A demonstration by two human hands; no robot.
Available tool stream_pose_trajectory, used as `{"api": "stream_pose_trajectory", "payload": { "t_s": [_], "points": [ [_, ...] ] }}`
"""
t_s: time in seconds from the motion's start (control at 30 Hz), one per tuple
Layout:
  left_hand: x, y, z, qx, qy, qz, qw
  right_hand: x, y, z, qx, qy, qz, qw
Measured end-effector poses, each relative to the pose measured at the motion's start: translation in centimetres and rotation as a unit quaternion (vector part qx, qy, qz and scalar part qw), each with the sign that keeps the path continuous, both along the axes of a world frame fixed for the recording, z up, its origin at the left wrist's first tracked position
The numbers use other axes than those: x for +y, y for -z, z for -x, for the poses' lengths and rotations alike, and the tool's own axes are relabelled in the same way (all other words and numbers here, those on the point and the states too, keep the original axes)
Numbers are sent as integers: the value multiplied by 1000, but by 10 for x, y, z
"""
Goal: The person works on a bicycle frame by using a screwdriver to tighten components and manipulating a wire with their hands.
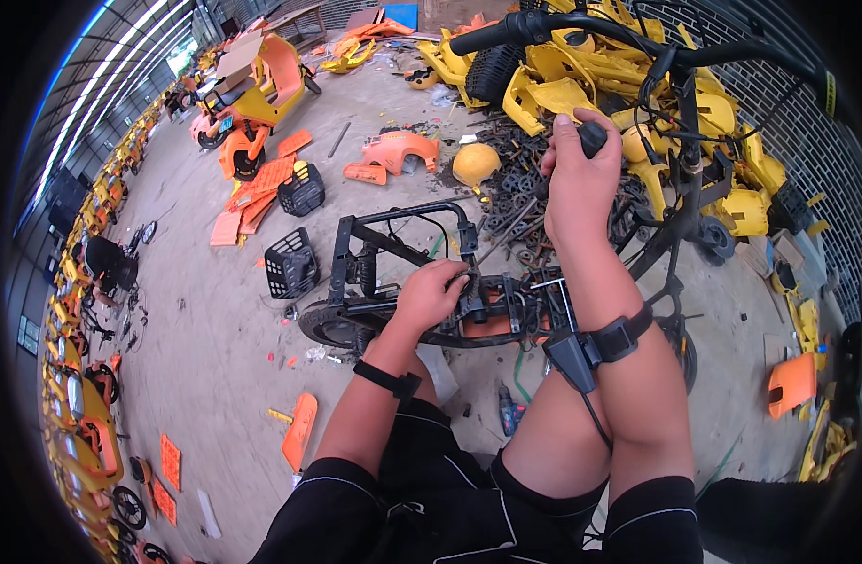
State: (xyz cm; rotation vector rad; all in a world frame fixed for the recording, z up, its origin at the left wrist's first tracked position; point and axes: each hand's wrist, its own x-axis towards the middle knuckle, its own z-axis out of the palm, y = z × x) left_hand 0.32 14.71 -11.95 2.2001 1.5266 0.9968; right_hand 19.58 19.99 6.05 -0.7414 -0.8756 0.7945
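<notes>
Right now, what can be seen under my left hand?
Parts of the black vehicle frame show around and below your left hand. Whatever the hand itself covers cannot be seen, so I cannot tell if it grips something.

Free room over floor [215,329] left of the black frame [365,306], with handlebar [718,54] and metal heap [522,183] as obstacles ahead-right.

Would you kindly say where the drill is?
Low centre in the head view, the drill lies on the floor between the person's legs, below the bike frame.
</notes>
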Motion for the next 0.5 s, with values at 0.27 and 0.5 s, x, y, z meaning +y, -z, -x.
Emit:
{"api": "stream_pose_trajectory", "payload": {
  "t_s": [0.27,0.5],
  "points": [
    [3,3,-2,-18,-1,25,1000,29,12,-27,41,64,61,995],
    [2,8,-3,-7,-10,3,1000,31,10,-26,-33,-10,62,997]
  ]
}}
